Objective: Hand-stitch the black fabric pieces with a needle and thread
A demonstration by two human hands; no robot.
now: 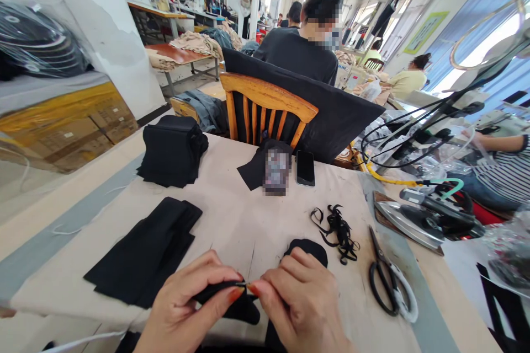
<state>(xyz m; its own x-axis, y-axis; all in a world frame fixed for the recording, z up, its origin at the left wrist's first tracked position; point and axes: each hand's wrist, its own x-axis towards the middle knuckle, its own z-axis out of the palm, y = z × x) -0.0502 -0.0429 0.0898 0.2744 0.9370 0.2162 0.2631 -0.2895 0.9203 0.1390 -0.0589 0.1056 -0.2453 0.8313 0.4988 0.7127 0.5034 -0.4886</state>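
Observation:
My left hand (188,303) and my right hand (300,300) meet at the near edge of the table. Together they pinch a small black fabric piece (232,300) between thumbs and forefingers. The piece hangs partly under my palms, and a rounded black part of it (308,246) shows beyond my right hand. Just left of my hands lies a flat stack of black fabric pieces (147,251). Black scissors (387,278) lie to the right of my right hand.
A taller pile of black fabric (171,149) sits far left, a phone (305,167) at the far edge, black strips (337,229) mid-right, an iron (426,218) at right. A wooden chair (265,102) with a person stands beyond the table (232,215).

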